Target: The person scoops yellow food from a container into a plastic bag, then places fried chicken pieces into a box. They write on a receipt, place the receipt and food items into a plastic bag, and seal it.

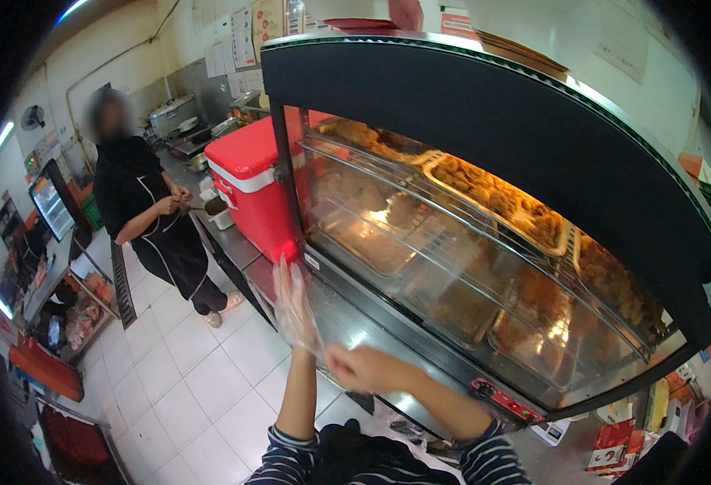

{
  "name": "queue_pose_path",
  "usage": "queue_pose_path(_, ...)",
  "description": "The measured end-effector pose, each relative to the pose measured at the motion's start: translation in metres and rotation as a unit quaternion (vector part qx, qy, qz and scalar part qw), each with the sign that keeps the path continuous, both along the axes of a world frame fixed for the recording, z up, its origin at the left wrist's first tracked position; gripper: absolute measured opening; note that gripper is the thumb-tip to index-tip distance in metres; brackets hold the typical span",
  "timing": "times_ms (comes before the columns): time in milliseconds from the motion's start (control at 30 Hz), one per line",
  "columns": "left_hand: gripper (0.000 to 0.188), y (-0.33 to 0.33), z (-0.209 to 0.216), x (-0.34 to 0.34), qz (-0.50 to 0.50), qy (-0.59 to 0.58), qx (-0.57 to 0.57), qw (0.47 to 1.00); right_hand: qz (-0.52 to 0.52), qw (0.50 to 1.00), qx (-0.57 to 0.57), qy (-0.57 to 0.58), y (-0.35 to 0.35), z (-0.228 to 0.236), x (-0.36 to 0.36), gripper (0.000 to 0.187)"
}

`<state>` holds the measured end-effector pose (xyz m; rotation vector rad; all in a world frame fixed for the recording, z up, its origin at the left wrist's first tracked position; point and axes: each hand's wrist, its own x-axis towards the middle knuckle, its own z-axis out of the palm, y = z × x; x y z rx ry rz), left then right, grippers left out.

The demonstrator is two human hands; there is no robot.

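A person's left hand (292, 303), inside a clear plastic glove (313, 333), stands upright with its fingers straight and pointing away from the body, holding nothing. Just beside its wrist, on the near right, the bare right hand (359, 368) is closed, its fingers curled on the glove's cuff; motion blur hides the exact hold of the fingertips. Striped sleeves (489, 454) reach the forearms behind both hands.

Under and beyond the hands runs a steel counter (354, 314). A red cooler (257, 198) with a white band sits just past the left hand's fingertips. To the right of both hands, and beyond them, rises a glass-fronted cabinet (452, 105) with a black top panel. Inside, under warm light, a tray (563, 246) of browned fried food (497, 192) rests on a wire rack (388, 182), with more trays below. The cabinet's red control panel (505, 400) lies to the right of the right hand.

Well to the left of the left hand and farther off, a co-worker (149, 218) in a dark apron stands on the white tiled floor (202, 396), hands (176, 200) brought together near the waist.
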<state>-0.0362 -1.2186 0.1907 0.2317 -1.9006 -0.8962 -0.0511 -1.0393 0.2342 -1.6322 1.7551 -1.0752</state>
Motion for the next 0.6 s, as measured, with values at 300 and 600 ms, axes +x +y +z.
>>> queue_pose_path(300,0.046,-0.074,0.036,-0.157,0.15,-0.073,0.071,0.983,-0.215,0.511,0.227,0.8,-0.043,-0.014,-0.145,0.063)
queue_pose_path(600,0.035,-0.088,0.011,-0.181,-0.154,0.016,0.114,0.981,-0.345,0.675,0.276,0.591,0.034,-0.027,-0.065,0.06)
